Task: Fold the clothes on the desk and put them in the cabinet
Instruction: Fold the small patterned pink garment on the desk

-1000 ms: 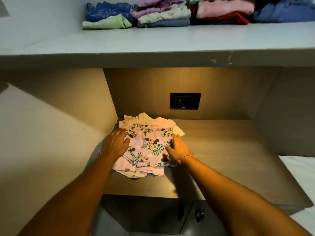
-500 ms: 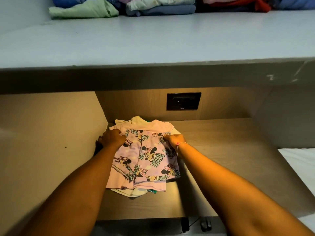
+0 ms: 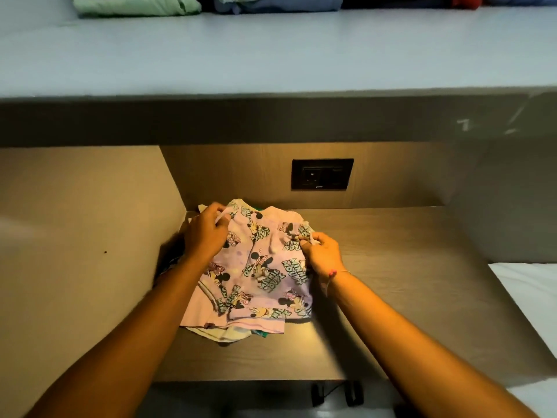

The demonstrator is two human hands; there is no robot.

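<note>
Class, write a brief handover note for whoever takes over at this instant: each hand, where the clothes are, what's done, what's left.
Left hand pinches the pink printed garment at its far left corner; right hand at its far right.
It tops a small pile in the wooden compartment; folded clothes sit on the grey top above.
Done: those folds. Left: probably settle this garment, then store the rest.
</note>
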